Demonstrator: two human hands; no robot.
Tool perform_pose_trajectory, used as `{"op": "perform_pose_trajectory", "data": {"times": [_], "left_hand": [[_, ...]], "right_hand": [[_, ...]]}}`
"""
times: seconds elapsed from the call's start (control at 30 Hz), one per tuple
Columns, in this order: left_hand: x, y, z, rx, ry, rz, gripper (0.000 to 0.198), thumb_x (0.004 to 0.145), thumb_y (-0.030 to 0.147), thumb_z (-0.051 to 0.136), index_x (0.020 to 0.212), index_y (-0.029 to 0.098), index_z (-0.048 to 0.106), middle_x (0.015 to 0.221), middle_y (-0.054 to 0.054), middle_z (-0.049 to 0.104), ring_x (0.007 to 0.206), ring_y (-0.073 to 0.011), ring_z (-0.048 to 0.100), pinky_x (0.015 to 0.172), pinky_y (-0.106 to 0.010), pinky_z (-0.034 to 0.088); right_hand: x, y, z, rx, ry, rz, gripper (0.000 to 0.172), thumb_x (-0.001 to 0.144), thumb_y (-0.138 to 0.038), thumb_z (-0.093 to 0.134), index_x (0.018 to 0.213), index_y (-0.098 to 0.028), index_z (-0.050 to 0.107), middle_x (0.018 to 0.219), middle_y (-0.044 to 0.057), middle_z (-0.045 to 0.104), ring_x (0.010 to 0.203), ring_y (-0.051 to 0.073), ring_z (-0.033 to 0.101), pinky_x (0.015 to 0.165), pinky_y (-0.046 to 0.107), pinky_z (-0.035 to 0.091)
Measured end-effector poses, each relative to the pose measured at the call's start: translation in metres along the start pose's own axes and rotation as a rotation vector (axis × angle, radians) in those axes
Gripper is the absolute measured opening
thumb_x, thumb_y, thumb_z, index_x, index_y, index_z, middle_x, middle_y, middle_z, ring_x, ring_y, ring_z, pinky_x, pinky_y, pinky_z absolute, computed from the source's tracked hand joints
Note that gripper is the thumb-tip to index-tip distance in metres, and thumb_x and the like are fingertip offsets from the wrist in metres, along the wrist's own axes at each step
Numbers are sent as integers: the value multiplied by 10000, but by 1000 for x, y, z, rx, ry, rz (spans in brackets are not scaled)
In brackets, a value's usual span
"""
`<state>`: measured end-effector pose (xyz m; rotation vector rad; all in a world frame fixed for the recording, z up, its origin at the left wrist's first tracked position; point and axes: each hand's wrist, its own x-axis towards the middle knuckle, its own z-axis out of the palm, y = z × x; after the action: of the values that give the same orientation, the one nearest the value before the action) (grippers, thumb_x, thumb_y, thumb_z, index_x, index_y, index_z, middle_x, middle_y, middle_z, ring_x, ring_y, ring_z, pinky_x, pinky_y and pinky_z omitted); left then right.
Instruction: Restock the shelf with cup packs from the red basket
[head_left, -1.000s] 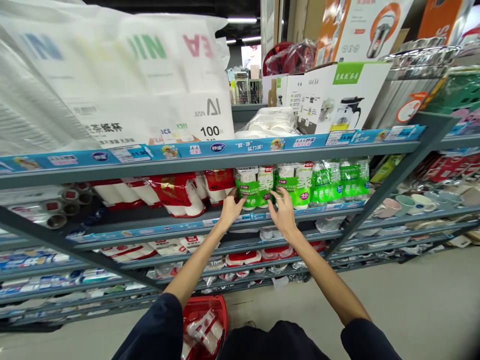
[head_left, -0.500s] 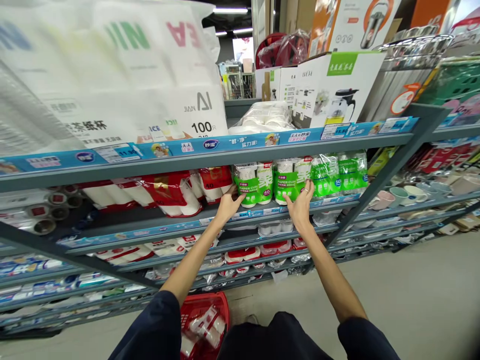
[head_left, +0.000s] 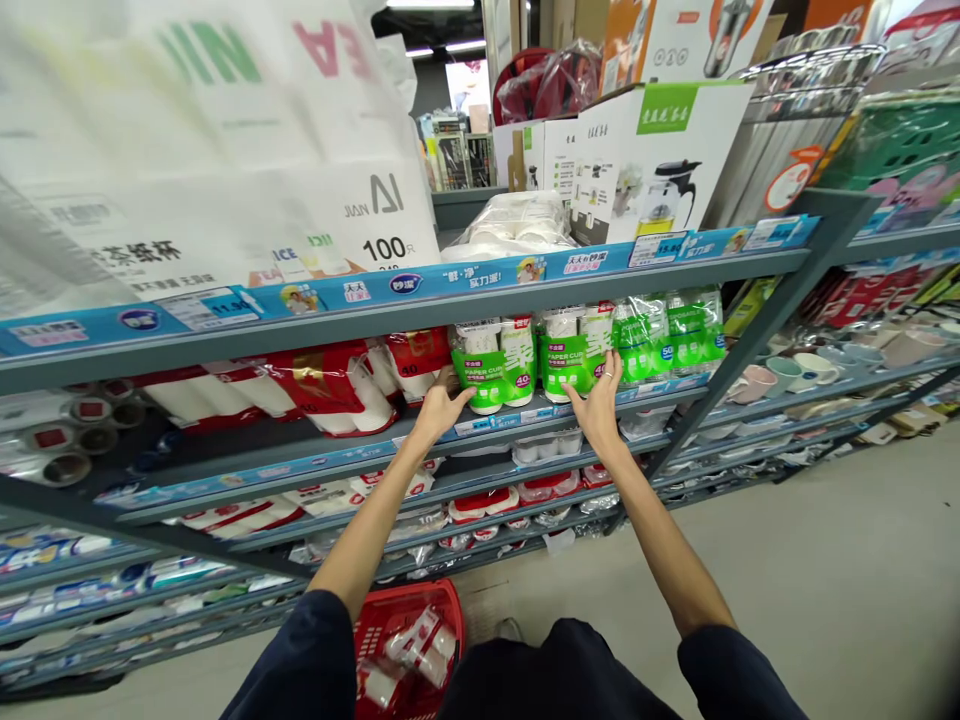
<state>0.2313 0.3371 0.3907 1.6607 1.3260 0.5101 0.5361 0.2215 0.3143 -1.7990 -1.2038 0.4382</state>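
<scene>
Two green-and-white paper cup packs stand side by side on the second shelf (head_left: 322,455). My left hand (head_left: 437,410) rests with fingers spread against the left side of the left pack (head_left: 489,366). My right hand (head_left: 600,404), a ring on one finger, lies flat with fingers stretched on the front of the right pack (head_left: 574,356). Neither hand has a pack lifted off the shelf. More green cup packs (head_left: 667,332) stand to the right of these.
Red-and-white cup packs (head_left: 341,385) fill the shelf to the left. Large white bags (head_left: 195,150) and a kettle box (head_left: 652,160) sit on the top shelf. A red basket (head_left: 405,640) with packs stands on the floor by my legs. Grey floor stretches right.
My right hand has shifted from the gap between the two packs onto the right pack's front. The left hand stays at the left pack. The view has drifted slightly.
</scene>
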Motion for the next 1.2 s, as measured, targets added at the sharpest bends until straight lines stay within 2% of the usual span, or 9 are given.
{"op": "perform_pose_trajectory", "data": {"times": [0.1, 0.2, 0.27, 0.37, 0.5, 0.6, 0.73, 0.9, 1.2], "left_hand": [[3, -8, -1, -99, -45, 4, 610, 891, 484, 745, 1385, 157, 604, 1399, -196, 747, 1302, -316, 733, 1193, -528, 549], [6, -8, 3, -19, -90, 60, 480, 949, 465, 673, 1315, 156, 651, 1418, -182, 735, 1369, -311, 689, 1245, -530, 500], [7, -6, 3, 67, -84, 48, 385, 951, 486, 689, 1176, 174, 702, 1295, -158, 784, 1330, -327, 704, 1228, -523, 515], [-1, -3, -5, 194, -33, -46, 414, 897, 574, 772, 1031, 185, 726, 1114, -155, 814, 1250, -388, 733, 1181, -531, 549], [-33, -2, -22, 123, 165, -36, 582, 961, 580, 693, 1338, 137, 666, 1322, -191, 773, 1282, -356, 728, 1168, -509, 559], [-60, 0, -30, 100, 251, -16, 530, 1006, 545, 640, 1351, 144, 672, 1251, -169, 796, 1147, -292, 771, 1063, -453, 613], [-78, 6, -27, 295, 178, 114, 376, 1013, 498, 654, 1185, 192, 788, 1235, -130, 800, 1131, -290, 748, 1099, -464, 569], [-70, 11, -9, 335, 9, 154, 293, 997, 441, 643, 956, 213, 823, 1024, -110, 812, 994, -301, 742, 968, -444, 575], [-71, 17, -10, 399, 27, 91, 235, 977, 399, 681, 961, 201, 805, 997, -106, 806, 957, -280, 740, 938, -399, 562]], "right_hand": [[-2, 1, -1, -16, -4, -13, 969, 1064, -506, 621, 1738, -59, 88, 1764, 322, 103, 1714, 388, 138, 1371, 589, 295], [-4, -4, -2, -44, 22, -28, 974, 1068, -547, 608, 1740, -68, 89, 1774, 315, 82, 1717, 398, 117, 1377, 623, 263], [-6, -13, -4, -34, 52, -44, 943, 1080, -558, 583, 1747, -111, 89, 1789, 294, 54, 1722, 393, 105, 1373, 648, 261], [-17, -29, -10, 28, 104, -92, 818, 1107, -493, 533, 1745, -167, 139, 1799, 264, 65, 1723, 363, 139, 1365, 650, 295], [-48, -44, -17, 57, 122, -156, 566, 1112, -390, 513, 1625, -175, 409, 1708, 253, 348, 1650, 335, 363, 1309, 646, 411], [-70, -49, -14, 77, -4, -204, 361, 1112, -342, 508, 1425, -206, 626, 1534, 204, 586, 1503, 304, 555, 1240, 594, 502], [-67, -52, 2, 95, -218, -267, 318, 1127, -302, 489, 1346, -208, 700, 1411, 153, 711, 1355, 288, 647, 1184, 548, 513], [-30, -53, 15, 17, -400, -261, 289, 1112, -311, 541, 1266, -187, 751, 1282, 148, 756, 1236, 332, 642, 1112, 553, 497], [-18, -96, 46, 60, -640, -417, 161, 1097, -270, 646, 1154, -168, 756, 1190, 119, 773, 1140, 313, 679, 1018, 471, 520]]}}
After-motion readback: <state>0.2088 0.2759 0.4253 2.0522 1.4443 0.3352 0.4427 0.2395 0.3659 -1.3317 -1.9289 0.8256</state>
